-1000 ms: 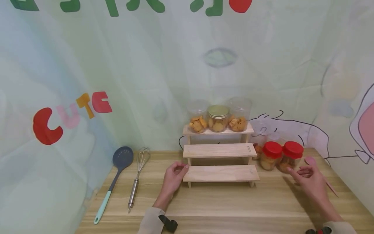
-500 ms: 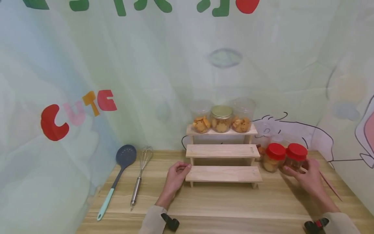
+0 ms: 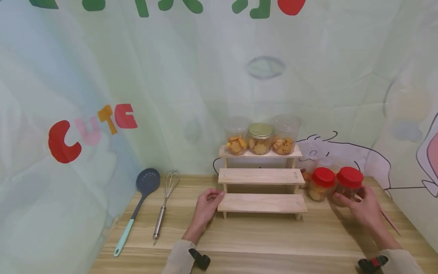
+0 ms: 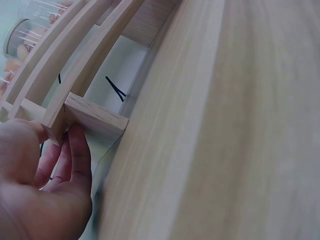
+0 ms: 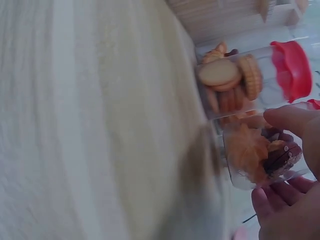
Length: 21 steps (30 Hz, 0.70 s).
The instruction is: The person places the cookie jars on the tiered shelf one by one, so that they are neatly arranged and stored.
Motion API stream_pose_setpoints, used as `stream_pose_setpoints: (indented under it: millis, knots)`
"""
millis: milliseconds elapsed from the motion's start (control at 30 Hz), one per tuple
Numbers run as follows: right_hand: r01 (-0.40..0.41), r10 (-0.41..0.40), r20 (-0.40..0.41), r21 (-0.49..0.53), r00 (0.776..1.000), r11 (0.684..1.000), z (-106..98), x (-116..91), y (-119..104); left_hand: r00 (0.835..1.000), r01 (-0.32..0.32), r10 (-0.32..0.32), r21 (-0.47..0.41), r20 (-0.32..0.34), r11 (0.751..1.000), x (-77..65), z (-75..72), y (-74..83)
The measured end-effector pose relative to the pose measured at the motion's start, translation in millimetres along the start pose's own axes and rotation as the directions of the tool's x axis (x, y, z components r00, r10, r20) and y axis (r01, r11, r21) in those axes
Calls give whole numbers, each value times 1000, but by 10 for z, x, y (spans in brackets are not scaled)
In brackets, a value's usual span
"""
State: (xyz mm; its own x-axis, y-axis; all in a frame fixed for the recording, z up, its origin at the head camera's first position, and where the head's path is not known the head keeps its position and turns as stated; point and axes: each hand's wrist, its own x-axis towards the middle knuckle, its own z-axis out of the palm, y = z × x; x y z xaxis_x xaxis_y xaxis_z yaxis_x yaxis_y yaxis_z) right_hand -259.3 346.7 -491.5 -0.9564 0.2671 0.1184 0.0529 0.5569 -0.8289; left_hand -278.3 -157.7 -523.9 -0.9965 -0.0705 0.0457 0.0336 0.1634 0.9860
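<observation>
Left hand [image 3: 207, 205] pinches wooden rack [image 3: 261, 203]; right hand [image 3: 366, 207] grips rightmost red-lidded jar [image 3: 349, 183]

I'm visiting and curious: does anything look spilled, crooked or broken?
Nothing stands out. Three jars stand upright on the wooden rack, no spill shows on the table, and the right hand holds a red-lidded jar without visible damage.

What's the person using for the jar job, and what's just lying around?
Probably part of the job:
wooden rack, pinched by the left hand
red-lidded jar, held by the right hand
other red-lidded jar
three jars at the rack's top

Probably just lying around:
skimmer
whisk
pink utensil
</observation>
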Motion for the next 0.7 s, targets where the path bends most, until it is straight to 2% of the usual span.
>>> stream_pose_setpoints:
  millis: [100,233,333,467,533,700]
  knots:
    - [21,-22,-22,-15,1000,1000,-71,-21,-68,1000,5,-5,-8,-3,1000,2,-3,2]
    - [55,-60,-94,-51,994,997,-183,-38,-161,1000,14,-14,-13,-2,1000,5,-1,-4]
    - [31,-38,-154,-46,987,998,-268,-54,-268,1000,17,-17,-17,1,1000,7,2,-1]
    - [4,-5,-191,-7,982,1000,-347,-51,-466,1000,14,-14,-22,-1,1000,4,4,5]
    - [8,-10,-193,-11,981,1000,-354,-61,-577,1000,10,-10,-18,-4,1000,1,3,7]
    - [100,-108,-182,-49,977,994,-234,-141,-849,1000,6,-6,-16,3,1000,-2,6,3]
